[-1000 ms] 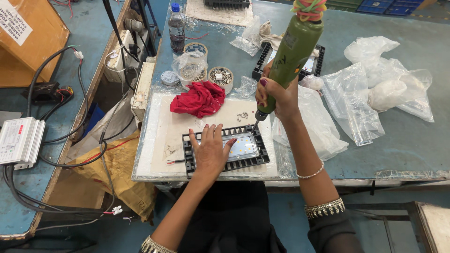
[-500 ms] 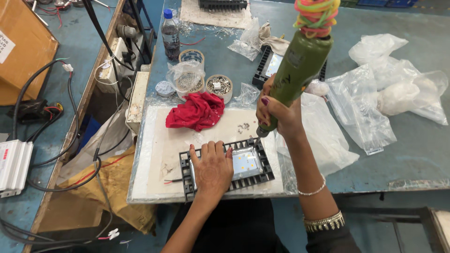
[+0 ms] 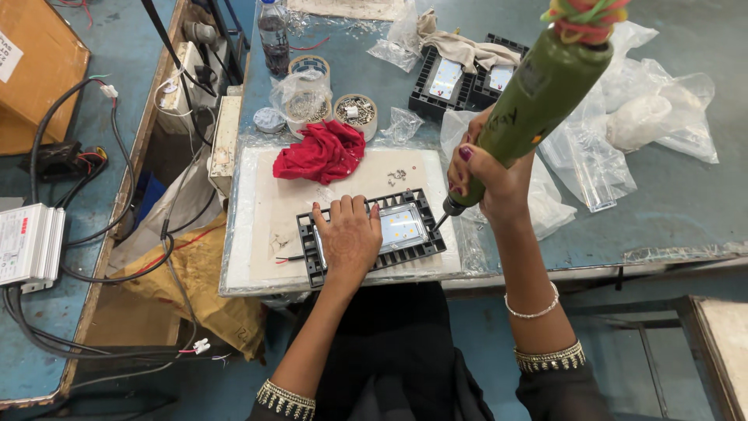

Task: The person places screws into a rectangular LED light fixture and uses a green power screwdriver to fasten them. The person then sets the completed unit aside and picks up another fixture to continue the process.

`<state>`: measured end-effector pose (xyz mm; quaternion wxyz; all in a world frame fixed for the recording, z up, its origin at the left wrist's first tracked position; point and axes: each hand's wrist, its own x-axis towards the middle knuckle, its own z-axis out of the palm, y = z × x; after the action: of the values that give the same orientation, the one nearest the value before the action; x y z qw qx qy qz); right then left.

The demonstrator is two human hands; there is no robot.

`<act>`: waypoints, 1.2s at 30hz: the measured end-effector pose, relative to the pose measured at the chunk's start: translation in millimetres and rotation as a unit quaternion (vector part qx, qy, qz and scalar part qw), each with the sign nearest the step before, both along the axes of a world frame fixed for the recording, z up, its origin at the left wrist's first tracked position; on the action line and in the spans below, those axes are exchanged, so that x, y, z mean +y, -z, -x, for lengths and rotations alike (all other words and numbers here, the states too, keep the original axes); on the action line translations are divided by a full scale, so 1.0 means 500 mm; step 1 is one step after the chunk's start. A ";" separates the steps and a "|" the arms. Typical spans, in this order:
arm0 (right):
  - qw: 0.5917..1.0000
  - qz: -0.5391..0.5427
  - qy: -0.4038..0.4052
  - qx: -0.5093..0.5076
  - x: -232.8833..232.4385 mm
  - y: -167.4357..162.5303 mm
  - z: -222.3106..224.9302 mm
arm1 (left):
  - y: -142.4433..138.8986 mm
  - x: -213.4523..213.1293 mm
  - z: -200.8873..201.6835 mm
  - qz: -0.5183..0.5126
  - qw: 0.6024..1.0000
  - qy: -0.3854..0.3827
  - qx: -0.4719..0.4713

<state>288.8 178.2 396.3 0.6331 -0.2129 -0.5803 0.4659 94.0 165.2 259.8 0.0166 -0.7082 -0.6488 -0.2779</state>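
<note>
A black finned light housing [image 3: 413, 248] with a pale glass panel lies on a white board [image 3: 257, 210] at the table's near edge. My left hand [image 3: 348, 235] rests flat on its left half, pressing it down. My right hand [image 3: 489, 178] grips a green electric screwdriver [image 3: 541, 97], which is tilted with its thin bit at the housing's right edge. Coloured rubber bands wrap the top of the tool. A few loose screws [image 3: 397, 175] lie on the board just behind the housing.
A red cloth [image 3: 321, 150] lies on the board's far side. Behind it stand round screw tubs [image 3: 355, 110], a bottle [image 3: 273, 31] and two more black housings [image 3: 467, 78]. Clear plastic bags [image 3: 639, 117] cover the right. Cables and a white driver box [image 3: 27, 242] lie at left.
The view has shifted slightly. My right hand has brought the screwdriver's bit down to the housing's right edge. My left hand stays flat on the housing.
</note>
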 end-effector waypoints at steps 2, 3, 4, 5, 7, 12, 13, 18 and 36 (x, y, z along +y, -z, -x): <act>1.000 0.003 -0.013 0.008 -0.009 -0.001 0.002 | -0.001 0.000 0.001 0.018 1.000 0.002 -0.010; 0.999 0.004 -0.030 0.017 -0.010 -0.003 0.003 | -0.003 -0.001 0.002 -0.011 0.999 0.017 -0.044; 0.999 0.004 -0.046 0.026 -0.011 -0.007 0.005 | -0.006 -0.002 0.004 -0.040 0.996 0.032 -0.077; 0.998 0.012 -0.056 0.028 -0.012 -0.013 0.006 | -0.012 -0.004 0.007 -0.070 0.990 0.047 -0.110; 0.996 0.026 -0.077 0.032 -0.015 -0.026 0.011 | -0.027 -0.011 0.014 -0.006 0.938 0.161 -0.306; 0.994 0.082 -0.061 0.031 -0.033 -0.055 0.060 | -0.078 -0.062 -0.006 0.126 0.746 0.397 -0.519; 0.994 0.097 -0.050 0.026 -0.037 -0.061 0.072 | -0.087 -0.073 -0.016 0.140 0.730 0.403 -0.535; 0.997 0.065 -0.046 -0.016 -0.055 -0.083 0.120 | -0.124 -0.092 -0.016 0.147 0.747 0.355 -0.543; 0.983 0.095 -0.154 0.038 -0.063 -0.073 0.160 | -0.131 -0.061 0.062 0.268 0.605 0.478 -0.578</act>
<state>209.0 146.5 432.6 0.5525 -0.1620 -0.5348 0.6185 63.1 134.8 325.5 -0.6875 -0.5822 -0.1383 -0.4114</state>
